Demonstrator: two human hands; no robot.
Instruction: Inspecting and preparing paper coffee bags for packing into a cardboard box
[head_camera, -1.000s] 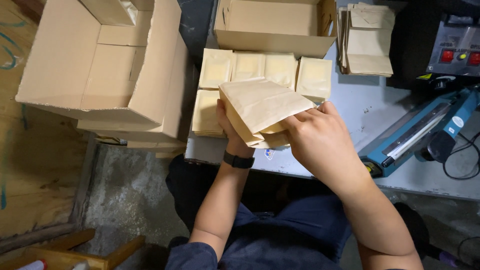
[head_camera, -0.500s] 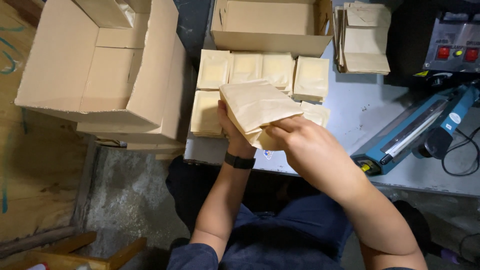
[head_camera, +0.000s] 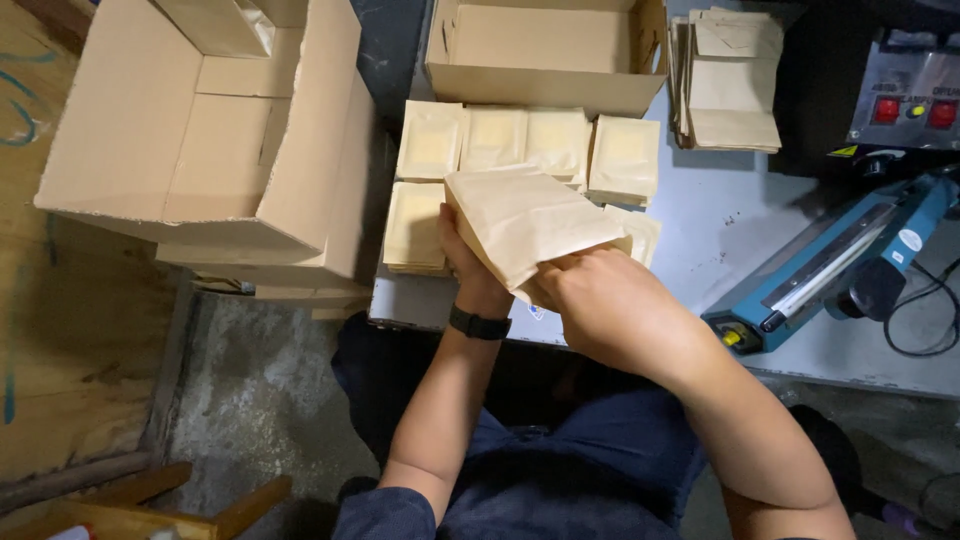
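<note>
From the head camera I look down at a grey table (head_camera: 720, 215) and at my two bare hands meeting over its near edge. My left hand (head_camera: 468, 268), with a dark band on the wrist, is wrapped around the near left edge of a brown paper bag (head_camera: 525, 220), fingers behind it and thumb in front, gripping it. My right hand (head_camera: 600, 305) is curled at the bag's lower right corner; its fingertips are tucked out of sight at the bag's open end, so I cannot tell whether they pinch anything inside. The bag is held tilted above the table, over a group of flat pale packets (head_camera: 520, 140) that lie in rows just beyond and beside it. Beyond the bag, at the far edge of the table, stands a shallow open cardboard box (head_camera: 545, 85). To the right of that box lies a stack of folded brown bags (head_camera: 733, 90). Well to the right of the held bag sits a blue heat sealer (head_camera: 830, 270). Left of the bag, off the table, stand large open cardboard cartons (head_camera: 200, 140).
</note>
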